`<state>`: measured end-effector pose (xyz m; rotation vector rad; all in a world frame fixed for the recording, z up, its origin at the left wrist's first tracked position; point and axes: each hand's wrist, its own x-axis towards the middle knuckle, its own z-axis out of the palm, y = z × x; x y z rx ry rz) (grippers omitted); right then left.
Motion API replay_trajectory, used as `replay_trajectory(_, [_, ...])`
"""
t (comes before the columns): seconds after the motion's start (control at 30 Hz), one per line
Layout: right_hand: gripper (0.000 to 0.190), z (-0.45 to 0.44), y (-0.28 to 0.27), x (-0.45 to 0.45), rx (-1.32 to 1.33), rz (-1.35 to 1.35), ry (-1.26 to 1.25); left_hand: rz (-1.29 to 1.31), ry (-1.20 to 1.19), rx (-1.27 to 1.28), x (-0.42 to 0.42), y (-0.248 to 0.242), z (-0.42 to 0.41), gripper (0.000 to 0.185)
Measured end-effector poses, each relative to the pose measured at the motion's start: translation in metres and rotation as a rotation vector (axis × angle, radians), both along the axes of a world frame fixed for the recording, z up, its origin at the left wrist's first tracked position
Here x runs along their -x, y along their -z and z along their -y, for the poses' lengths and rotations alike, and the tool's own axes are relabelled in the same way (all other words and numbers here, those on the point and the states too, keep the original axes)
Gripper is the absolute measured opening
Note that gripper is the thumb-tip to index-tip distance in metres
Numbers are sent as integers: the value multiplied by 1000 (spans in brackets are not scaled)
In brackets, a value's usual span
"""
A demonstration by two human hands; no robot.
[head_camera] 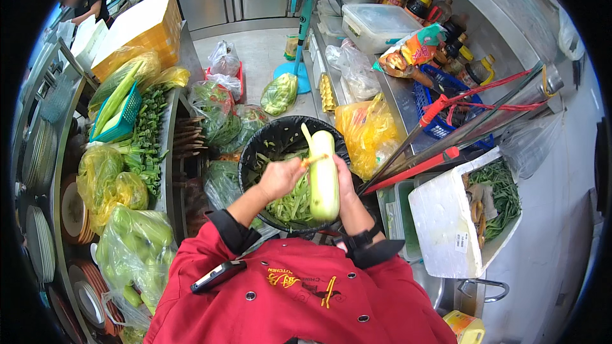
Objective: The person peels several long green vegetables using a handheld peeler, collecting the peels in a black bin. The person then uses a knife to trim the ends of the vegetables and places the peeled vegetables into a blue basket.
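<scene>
My left hand (281, 177) is closed around the handle of a small yellow-orange peeler (316, 158), whose head lies against a long pale green gourd (323, 181). A strip of peel (306, 134) stands up beside the gourd's upper end. The gourd is held upright in the view by my right hand (345, 179), which grips its right side; most of the fingers are hidden behind it. Beneath both hands is a round bin with a black liner (249, 145), holding many green peelings (291, 205).
Bagged green gourds (136, 234) and bundled greens (146, 153) lie on the left shelf. Red-ended poles (411, 169) slant on the right, near a white foam box (442, 229). A blue stand (300, 76) is beyond the bin. Another person (91, 2) is at far upper left.
</scene>
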<state>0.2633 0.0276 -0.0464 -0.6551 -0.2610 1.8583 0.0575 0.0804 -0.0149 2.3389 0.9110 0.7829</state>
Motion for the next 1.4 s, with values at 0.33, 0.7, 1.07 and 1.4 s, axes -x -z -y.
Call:
replay_trajectory(0.33, [55, -56, 27, -15, 196, 157, 457, -18, -38, 109, 43, 2, 49, 23])
replay_trajectory(0.7, [55, -58, 21, -2, 187, 241, 581, -78, 204, -64, 51, -5, 46, 21])
replay_trajectory(1.07, [55, -49, 18, -3, 235, 313, 521, -52, 85, 115, 37, -13, 27, 21])
replay_trajectory(1.4, [66, -55, 21, -1, 189, 249, 531, -41, 50, 205, 30, -1, 7, 25])
